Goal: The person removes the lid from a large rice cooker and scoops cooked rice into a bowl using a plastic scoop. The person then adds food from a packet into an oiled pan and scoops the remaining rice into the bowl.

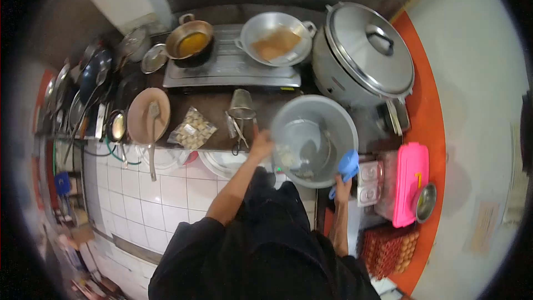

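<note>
A large grey basin (350, 125) stands tilted towards me at the counter's front edge, with a little pale residue low inside. My left hand (261, 145) is at its left rim, closed around the edge and somewhat blurred. At the basin's lower right, my right hand (342, 188) is closed on a bunched blue cloth (348, 165) pressed near the rim. Left of the basin are a metal strainer cup (241, 104), scissors (237, 145) and a bag of pale cubes (192, 129). A pinkish bowl (140, 128) holds a long spatula (153, 144).
Behind, a stove (225, 72) carries a pan of yellow oil (191, 43) and a wok (276, 39). A big lidded rice cooker (361, 50) stands back right. Right of me are a pink-lidded box (411, 183), a small metal bowl (426, 203) and egg trays (383, 251).
</note>
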`<state>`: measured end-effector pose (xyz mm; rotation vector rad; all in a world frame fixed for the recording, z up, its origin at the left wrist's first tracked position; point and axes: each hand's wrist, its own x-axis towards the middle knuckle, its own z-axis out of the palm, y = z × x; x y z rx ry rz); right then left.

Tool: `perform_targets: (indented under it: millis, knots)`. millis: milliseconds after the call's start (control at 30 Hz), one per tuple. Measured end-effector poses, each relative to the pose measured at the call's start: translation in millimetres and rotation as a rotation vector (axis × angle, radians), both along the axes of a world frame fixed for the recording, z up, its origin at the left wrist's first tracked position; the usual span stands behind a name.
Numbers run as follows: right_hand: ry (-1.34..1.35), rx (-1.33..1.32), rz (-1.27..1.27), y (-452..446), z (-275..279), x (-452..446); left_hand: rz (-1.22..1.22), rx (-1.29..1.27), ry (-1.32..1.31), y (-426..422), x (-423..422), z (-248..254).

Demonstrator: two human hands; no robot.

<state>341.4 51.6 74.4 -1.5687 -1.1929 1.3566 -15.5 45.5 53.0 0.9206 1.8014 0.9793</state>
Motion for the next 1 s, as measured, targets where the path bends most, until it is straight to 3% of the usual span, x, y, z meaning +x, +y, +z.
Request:
perform_targets:
  millis: [67,100,167,233,300,333,400,467,533,567,600,700,733,767,833,933,967,1000]
  knots:
    - [-0.130,-0.010,0.028,-1,-12,12,0.144,-0.057,-0.219,-9,7,10]
    - [-0.050,-0.015,0.031,5,-26,9,0.087,-0.026,-0.129,-5,-5,-15]
    - [-0.107,-0.142,-0.005,13,8,-6,0.056,0.062,-0.046,2,-20,-76]
    - [-0.128,-0.274,-0.050,18,29,-16,0.164,0.047,-0.183,6,-22,-25]
    - [-0.438,-0.125,-0.116,12,47,-22,0.300,0.001,-0.314,-13,-23,15]
    - [-0.439,-0.134,-0.116,11,42,-20,0.321,0.021,-0.339,-21,-29,25]
    - [-0.450,0.384,-0.207,24,35,-11,0.318,0.034,-0.328,-31,-38,22]
    - [-0.411,0.289,-0.319,48,80,-22,0.251,-0.006,-0.290,-47,-34,27]
    - [-0.205,0.109,-0.285,89,123,-27,0.198,-0.109,-0.352,-55,-28,15]
    - [-0.373,0.220,-0.220,116,131,-21,0.163,-0.156,-0.402,-56,-21,20]
    - [-0.375,0.411,-0.188,147,151,-30,0.142,-0.208,-0.428,-55,-14,16]
    - [-0.437,0.505,-0.075,244,202,-45,0.065,-0.178,-0.457,-63,3,-22]
    - [-0.524,0.619,-0.052,274,223,-58,0.089,-0.102,-0.341,-67,9,-36]
    - [-0.693,0.627,0.059,315,228,-57,0.123,-0.025,-0.225,-60,19,-44]
    - [-0.883,0.972,0.148,412,200,-54,0.307,-0.041,-0.274,-46,41,-24]
    - [-0.999,0.891,0.376,511,197,-61,0.736,-0.097,-0.351,-45,78,23]
    - [-1.021,0.778,0.531,541,205,-65,0.761,0.025,-0.330,-57,88,15]
    - [-1.046,0.661,0.679,556,202,-68,0.847,0.020,-0.323,-55,103,37]
